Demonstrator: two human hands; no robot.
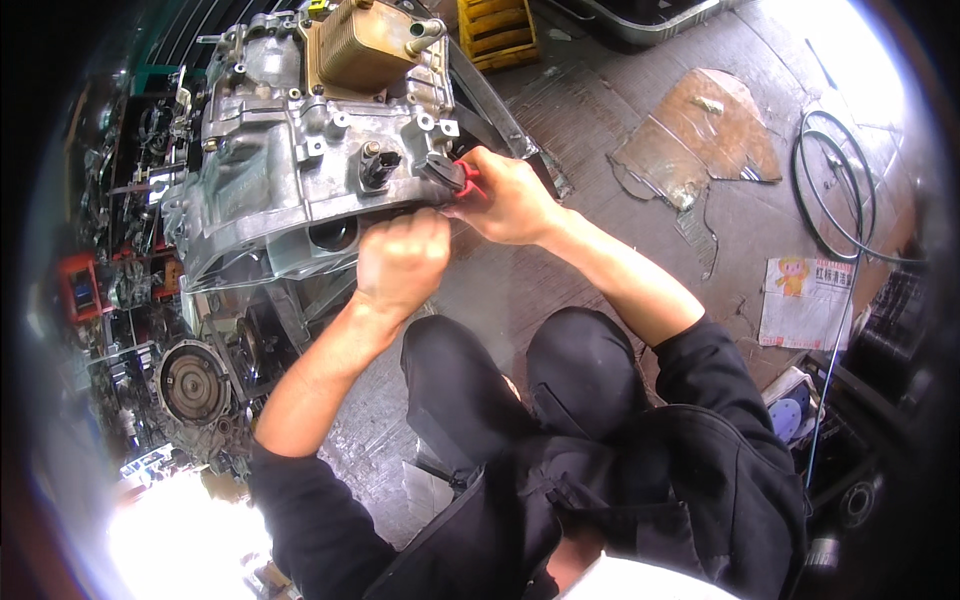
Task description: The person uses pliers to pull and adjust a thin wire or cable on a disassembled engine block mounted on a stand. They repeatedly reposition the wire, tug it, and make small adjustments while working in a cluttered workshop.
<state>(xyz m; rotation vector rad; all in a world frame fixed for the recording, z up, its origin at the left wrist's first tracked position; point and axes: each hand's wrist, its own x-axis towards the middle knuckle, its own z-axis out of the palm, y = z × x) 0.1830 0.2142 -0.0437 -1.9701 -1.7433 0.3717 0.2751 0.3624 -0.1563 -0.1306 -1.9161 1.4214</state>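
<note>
A large grey metal gearbox housing (pixel 270 170) stands in front of me at the upper left, with a brown finned block (pixel 360 50) on top. At its near right edge my right hand (pixel 510 200) is closed around a hand tool (pixel 446 174) with a dark head and red grip, whose exact kind is unclear. The tool's head lies against the rim, near a black connector (pixel 380 168). Just below the rim, my left hand (pixel 404 258) is curled with its knuckles up, close beside the right. Its fingertips are hidden, and so is anything in them.
Clear plastic sheet (pixel 235 268) hangs under the housing. Torn cardboard (pixel 690 130) and a coiled black hose (pixel 835 190) lie on the floor to the right. A yellow crate (pixel 497 35) is at the top. Metal parts and a round disc-faced unit (pixel 195 385) crowd the left.
</note>
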